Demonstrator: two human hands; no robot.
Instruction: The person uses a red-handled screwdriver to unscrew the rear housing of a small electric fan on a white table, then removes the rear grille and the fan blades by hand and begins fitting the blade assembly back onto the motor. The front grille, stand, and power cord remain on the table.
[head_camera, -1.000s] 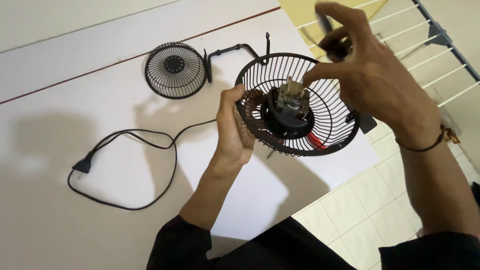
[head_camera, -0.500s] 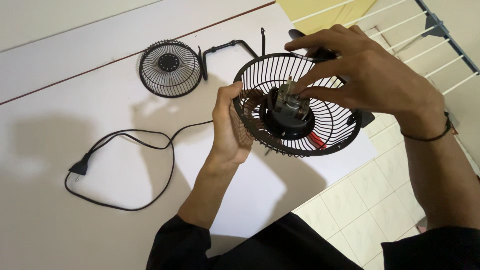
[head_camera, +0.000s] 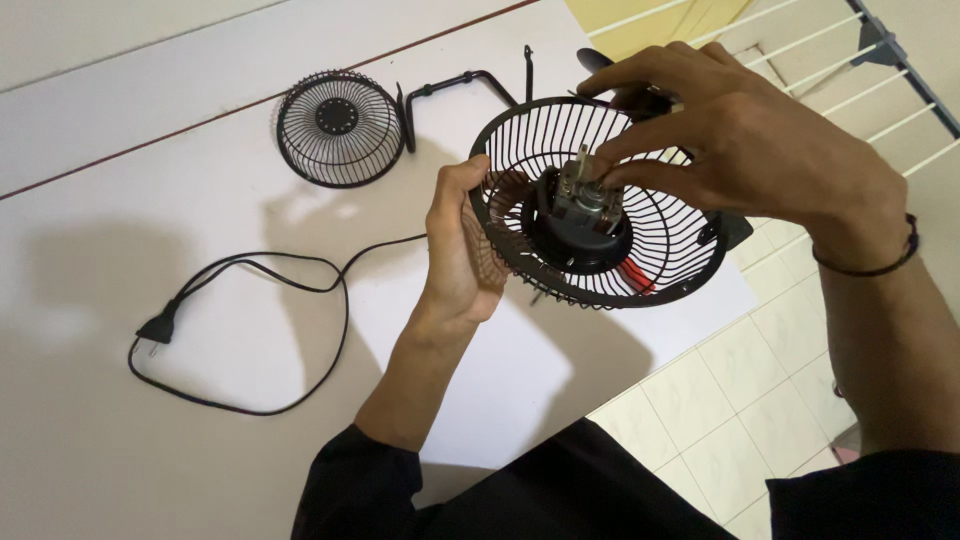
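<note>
Fan cage (head_camera: 660, 255) is tilting between both hands: left hand (head_camera: 462, 245) is clamping its rim, right hand (head_camera: 745, 150) is pinching the upright motor shaft (head_camera: 582, 178), apparently also holding something dark.

Well left of the fingers, a black round wire grille (head_camera: 339, 128) lies on the white table (head_camera: 150, 120). A black bracket (head_camera: 462, 88) sits between. Beyond the fingers stands a white drying rack (head_camera: 880, 90); below them, pale floor tiles (head_camera: 740, 400).
</note>
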